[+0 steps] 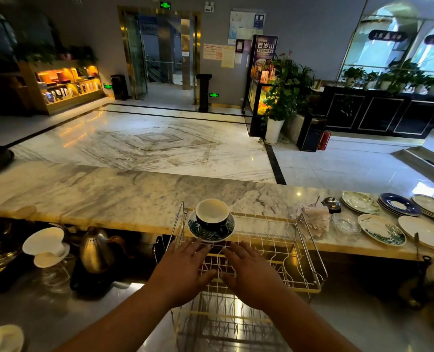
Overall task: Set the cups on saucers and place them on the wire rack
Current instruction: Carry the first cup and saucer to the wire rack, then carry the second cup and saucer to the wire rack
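A dark cup (212,216) with a white inside stands upright on a leaf-patterned saucer (210,235). Cup and saucer sit on the top left corner of the wire rack (287,250). My left hand (185,268) hovers flat over the rack just in front of the saucer, fingers straight, its fingertips near the saucer's rim. My right hand (248,270) lies beside it, also flat with straight fingers, above the rack's wires. Neither hand holds anything.
Several saucers and plates (383,228) lie on the marble counter (109,194) at the right, beside a small bell (332,203) and a paper stack (314,219). A steel kettle (96,250) and a white dripper (47,243) stand at the left, below the counter.
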`<state>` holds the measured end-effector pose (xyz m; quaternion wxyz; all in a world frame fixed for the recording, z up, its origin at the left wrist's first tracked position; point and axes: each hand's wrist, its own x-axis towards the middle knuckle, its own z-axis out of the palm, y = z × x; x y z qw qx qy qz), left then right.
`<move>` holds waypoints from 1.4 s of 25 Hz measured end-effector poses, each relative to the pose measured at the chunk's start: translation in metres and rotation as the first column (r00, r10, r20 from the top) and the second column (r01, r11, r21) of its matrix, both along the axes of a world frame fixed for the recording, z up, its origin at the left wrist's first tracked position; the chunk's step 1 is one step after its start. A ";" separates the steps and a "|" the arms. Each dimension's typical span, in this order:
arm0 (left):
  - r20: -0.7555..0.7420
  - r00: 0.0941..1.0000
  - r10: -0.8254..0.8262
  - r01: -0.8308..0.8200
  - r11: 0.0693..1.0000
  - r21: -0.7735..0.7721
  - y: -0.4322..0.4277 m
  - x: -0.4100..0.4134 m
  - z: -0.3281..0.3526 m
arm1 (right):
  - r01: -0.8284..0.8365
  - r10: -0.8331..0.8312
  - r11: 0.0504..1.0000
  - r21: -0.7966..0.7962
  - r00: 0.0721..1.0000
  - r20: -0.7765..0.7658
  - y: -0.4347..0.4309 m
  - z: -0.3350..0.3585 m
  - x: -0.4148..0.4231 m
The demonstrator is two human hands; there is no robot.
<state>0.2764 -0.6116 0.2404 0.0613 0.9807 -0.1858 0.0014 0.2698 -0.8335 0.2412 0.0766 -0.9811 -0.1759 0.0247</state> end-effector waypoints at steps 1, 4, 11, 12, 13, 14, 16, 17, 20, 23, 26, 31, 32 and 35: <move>0.011 1.000 0.003 -0.003 1.000 -0.008 0.003 -0.007 0.002 | -0.012 0.012 1.000 0.010 1.000 0.008 0.003 0.003 -0.006; 0.037 0.999 0.021 -0.021 1.000 -0.016 0.018 -0.029 0.004 | -0.070 0.068 0.996 0.052 0.997 0.037 0.020 0.009 -0.025; 0.010 0.984 0.180 -0.179 0.983 -0.044 0.103 -0.095 -0.005 | -0.232 0.216 0.965 0.125 0.968 0.127 0.096 -0.003 -0.059; -0.005 0.979 0.204 -0.204 0.978 -0.041 0.121 -0.105 -0.008 | -0.243 0.230 0.962 0.126 0.967 0.106 0.111 -0.005 -0.063; -0.026 0.974 0.227 -0.227 0.973 -0.030 0.141 -0.114 -0.011 | -0.243 0.235 0.962 0.125 0.969 0.072 0.127 -0.008 -0.067; -0.052 0.967 0.249 -0.249 0.968 -0.014 0.159 -0.122 -0.015 | -0.234 0.232 0.965 0.118 0.972 0.030 0.141 -0.011 -0.070; -0.127 0.947 0.296 -0.297 0.955 0.005 0.199 -0.136 -0.025 | -0.221 0.225 0.971 0.093 0.974 -0.036 0.171 -0.016 -0.078; -0.175 0.931 0.319 -0.324 0.946 0.004 0.221 -0.144 -0.031 | -0.214 0.220 0.973 0.080 0.973 -0.067 0.188 -0.018 -0.082; -0.282 0.887 0.365 -0.385 0.923 -0.018 0.286 -0.168 -0.054 | -0.203 0.205 0.979 0.031 0.968 -0.146 0.240 -0.025 -0.098; -0.357 0.853 0.381 -0.419 0.908 -0.032 0.338 -0.188 -0.075 | -0.181 0.179 0.983 0.014 0.954 -0.242 0.279 -0.036 -0.107; -0.417 0.799 0.434 -0.481 0.877 -0.010 0.384 -0.211 -0.088 | -0.188 0.171 0.982 -0.023 0.935 -0.312 0.310 -0.046 -0.115; -0.436 0.712 0.551 -0.591 0.805 0.052 0.426 -0.241 -0.101 | -0.236 0.206 0.971 -0.038 0.909 -0.362 0.342 -0.059 -0.113; -0.441 0.687 0.577 -0.618 0.784 0.064 0.430 -0.248 -0.102 | -0.258 0.227 0.966 -0.035 0.900 -0.373 0.350 -0.062 -0.110; -0.464 0.615 0.638 -0.675 0.729 0.108 0.439 -0.268 -0.106 | -0.307 0.281 0.952 0.001 0.869 -0.408 0.374 -0.072 -0.101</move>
